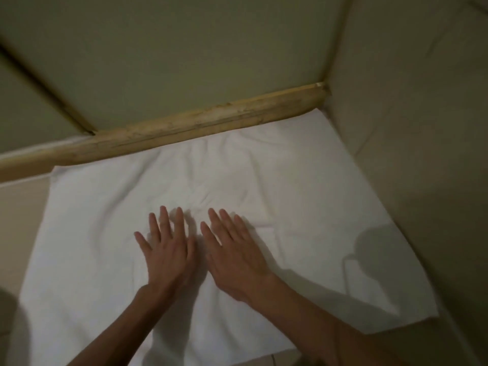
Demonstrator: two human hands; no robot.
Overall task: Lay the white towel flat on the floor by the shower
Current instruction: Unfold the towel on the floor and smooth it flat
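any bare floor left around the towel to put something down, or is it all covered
Mostly covered. The white towel runs up to the raised wooden threshold at the far edge and to the wall on the right. Bare floor shows only as a strip along the towel's left edge. Mid-towel is crowded by the left hand and right hand, both pressed flat.

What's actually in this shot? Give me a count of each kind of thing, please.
White towel, spread on the floor: 1
Hands, left hand and right hand, palms down on the towel: 2
Worn wooden threshold strip along the towel's far edge: 1
Total: 4
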